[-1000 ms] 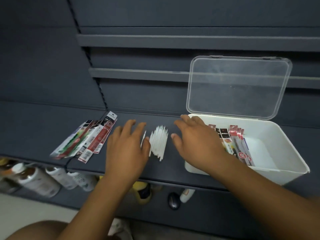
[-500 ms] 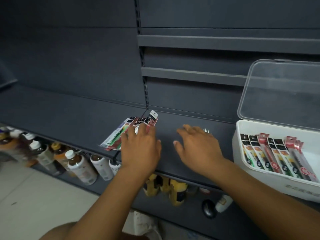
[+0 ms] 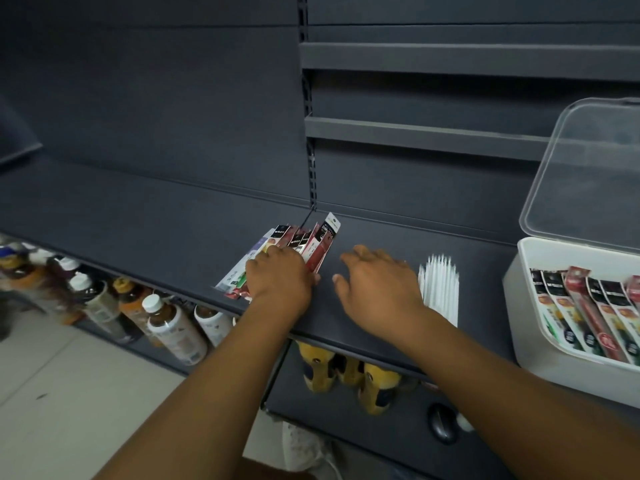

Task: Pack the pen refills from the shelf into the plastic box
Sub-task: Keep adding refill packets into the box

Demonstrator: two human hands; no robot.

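Note:
Several packaged pen refills lie fanned out on the dark shelf. My left hand rests on top of this fan, fingers bent over the packs; whether it grips one is hidden. My right hand hovers just right of the fan, fingers spread and holding nothing. A bundle of loose white refills lies to its right. The white plastic box sits at the far right with its clear lid raised, and several refill packs lie inside.
Bottles stand on the lower shelf at the left, and yellow bottles sit beneath my arms. A dark round item lies lower down. Empty shelf rails run across the back panel. Pale floor shows at bottom left.
The view has swung left, putting the box at the right edge. My left hand moved from beside the white refills onto the fanned packs; my right hand followed it leftward.

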